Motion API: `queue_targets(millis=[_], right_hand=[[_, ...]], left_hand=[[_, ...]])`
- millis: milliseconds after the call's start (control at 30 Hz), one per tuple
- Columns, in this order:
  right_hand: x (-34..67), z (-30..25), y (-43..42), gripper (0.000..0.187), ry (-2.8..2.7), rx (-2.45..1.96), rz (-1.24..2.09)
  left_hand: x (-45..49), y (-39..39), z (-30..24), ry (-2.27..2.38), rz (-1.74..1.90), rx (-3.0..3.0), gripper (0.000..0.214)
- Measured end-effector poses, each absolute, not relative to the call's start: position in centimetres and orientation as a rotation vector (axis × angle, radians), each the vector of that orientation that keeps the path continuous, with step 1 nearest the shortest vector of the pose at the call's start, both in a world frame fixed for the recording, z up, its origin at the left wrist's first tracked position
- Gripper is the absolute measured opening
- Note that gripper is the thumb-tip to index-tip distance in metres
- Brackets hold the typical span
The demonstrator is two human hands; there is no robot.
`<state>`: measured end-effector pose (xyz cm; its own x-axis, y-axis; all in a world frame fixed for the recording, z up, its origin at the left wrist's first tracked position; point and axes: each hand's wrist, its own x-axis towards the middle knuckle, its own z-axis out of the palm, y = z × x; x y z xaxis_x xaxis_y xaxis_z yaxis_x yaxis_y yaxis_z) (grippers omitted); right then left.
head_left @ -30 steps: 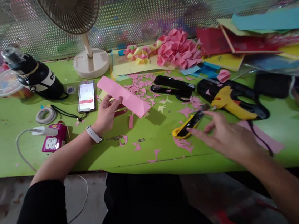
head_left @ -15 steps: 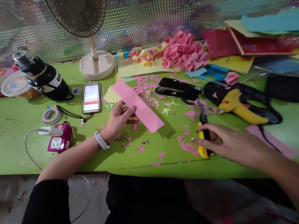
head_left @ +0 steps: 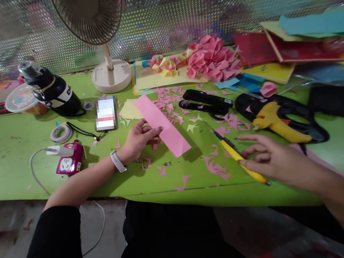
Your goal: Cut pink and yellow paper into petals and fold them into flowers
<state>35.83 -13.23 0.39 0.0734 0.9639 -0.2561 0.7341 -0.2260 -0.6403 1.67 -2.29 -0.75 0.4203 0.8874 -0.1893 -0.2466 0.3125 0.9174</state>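
Note:
Pinched in my left hand is a pink paper strip, held slanting above the table with my thumb on its face. A yellow utility knife is in my right hand, with my thumb against its handle and my index finger stretched out. Its blade end points up and left. Small pink paper scraps lie between the two hands. Behind them sits a black stapler. A yellow glue gun rests on black-handled scissors beyond my right hand.
At the back are a fan, folded pink paper pieces and stacked coloured paper. A black bottle, phone, tape roll and purple power socket with a white cable stand on the left.
My right hand has moved slightly right, and the knife has turned from near upright to a slant with its blade end to the left. My left hand still holds the pink strip.

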Motion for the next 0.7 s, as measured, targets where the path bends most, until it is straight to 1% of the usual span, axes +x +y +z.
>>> queue_targets(millis=[67,133,200,267,400,600,700], right_hand=[[36.2,0.6,-12.8,0.070,-1.468,-1.896,1.343],[36.6,0.6,-12.4,0.071,-1.246,-1.738,1.640],[37.0,0.3,-12.1,0.067,-1.080,-1.595,1.811],[37.4,-0.3,-11.9,0.059,-0.982,-1.481,1.898],[37.3,-1.3,-11.8,0.051,-0.982,-1.346,1.927],[35.6,-0.9,-11.3,0.054,-1.099,-1.372,1.700],[34.6,-0.5,-11.4,0.058,-1.180,-1.519,1.629]], left_hand=[[1.7,-2.2,-0.8,0.815,0.879,0.954,0.045],[1.6,-2.1,-0.8,0.815,0.888,0.952,0.045],[1.6,-2.0,-0.8,0.817,0.897,0.954,0.044],[1.5,-2.0,-0.7,0.816,0.903,0.956,0.044],[1.6,-2.0,-0.7,0.812,0.899,0.956,0.046],[1.6,-2.0,-0.8,0.798,0.904,0.977,0.047],[1.4,-2.0,-0.9,0.770,0.891,1.024,0.048]])
